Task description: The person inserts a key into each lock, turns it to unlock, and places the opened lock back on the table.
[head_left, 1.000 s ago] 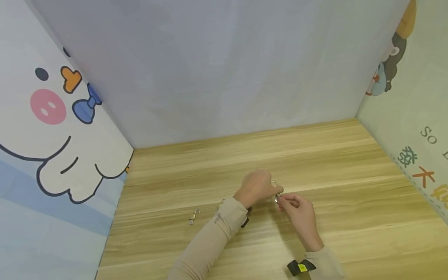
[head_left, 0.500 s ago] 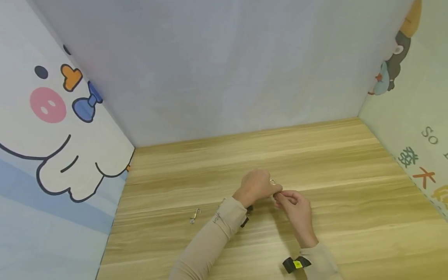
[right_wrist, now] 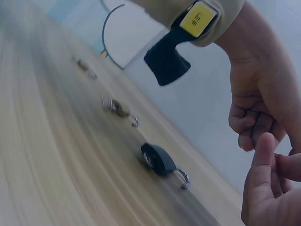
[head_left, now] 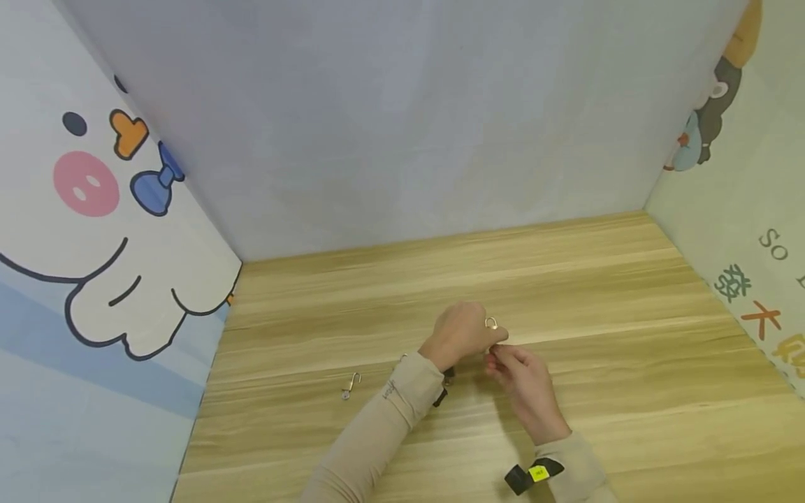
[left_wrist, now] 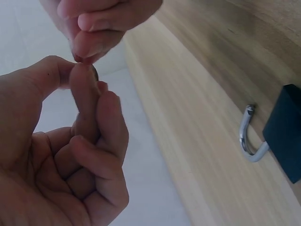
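Observation:
My left hand grips a small padlock, its silver shackle showing above the thumb and its body hidden by the fingers. Just below it, my right hand pinches a small key at the padlock's lower end; the fingertips cover nearly all of the key. In the left wrist view the fingertips of both hands meet. Below the left wrist lies a black padlock with its shackle swung out. Beside it is a brass padlock with a ring and an open shackle. Farther left lies another small padlock, shackle open.
The wood-grain table meets a plain grey wall at the back. Printed panels stand at both sides, a white cartoon figure on the left one. A black wrist strap mount hangs from the left sleeve.
My right hand has moved slightly left and up, closer to the left hand. The bright metal between its fingertips has become hidden. The left hand and the padlocks on the table stay in place.

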Available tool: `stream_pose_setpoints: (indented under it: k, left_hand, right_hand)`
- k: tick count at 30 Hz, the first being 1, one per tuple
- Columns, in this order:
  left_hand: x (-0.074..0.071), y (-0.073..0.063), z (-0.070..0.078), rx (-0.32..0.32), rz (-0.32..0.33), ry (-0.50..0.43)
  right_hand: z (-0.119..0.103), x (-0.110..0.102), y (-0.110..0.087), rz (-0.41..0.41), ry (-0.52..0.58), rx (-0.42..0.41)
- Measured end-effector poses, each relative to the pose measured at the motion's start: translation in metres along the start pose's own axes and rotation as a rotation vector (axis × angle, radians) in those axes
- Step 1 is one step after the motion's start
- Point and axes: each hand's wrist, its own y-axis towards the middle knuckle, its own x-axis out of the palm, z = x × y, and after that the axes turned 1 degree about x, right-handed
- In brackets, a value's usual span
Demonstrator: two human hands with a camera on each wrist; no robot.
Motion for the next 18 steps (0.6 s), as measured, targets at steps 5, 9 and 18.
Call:
stream_pose_setpoints:
  k: [5, 9, 18]
  left_hand:
    - [-0.0033, -0.0006, -0.0001, 0.052, -0.008, -0.021]
    - [-0.0045, -0.0018, -0.0005, 0.024, -0.013, -0.006]
    - [-0.0083, -0.0047, -0.0052, 0.037, -0.032, 0.087]
  right_hand:
    - [-0.0007, -0.0007, 0.0007, -0.041, 0.138, 0.073]
    - [-0.0008, -0.0014, 0.0012, -0.055, 0.128, 0.083]
    - [0.0003, -0.0068, -0.0017, -0.118, -0.043, 0.082]
